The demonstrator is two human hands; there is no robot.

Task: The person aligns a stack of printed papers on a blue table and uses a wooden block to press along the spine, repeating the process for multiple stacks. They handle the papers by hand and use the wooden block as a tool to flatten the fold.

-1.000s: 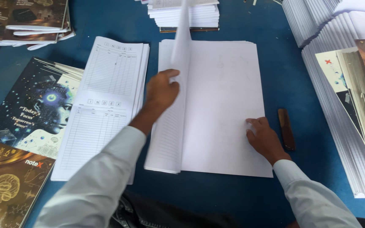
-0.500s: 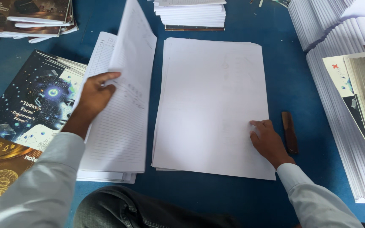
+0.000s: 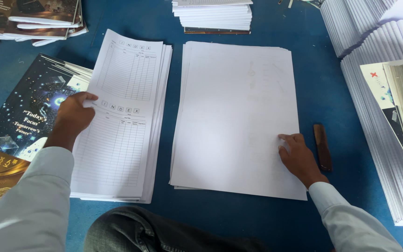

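Sheets: printed stack [image 3: 122, 121] left of centre, blank stack [image 3: 239, 116] centre. Thin, limp, slippery; lift at an edge. Left hand [image 3: 73, 116] flat on printed edge; right hand [image 3: 298, 156] spread, pressing blank.

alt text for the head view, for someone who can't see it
A person's left hand rests on a stack of ruled printed sheets while the right hand presses a stack of blank sheets on a blue table.
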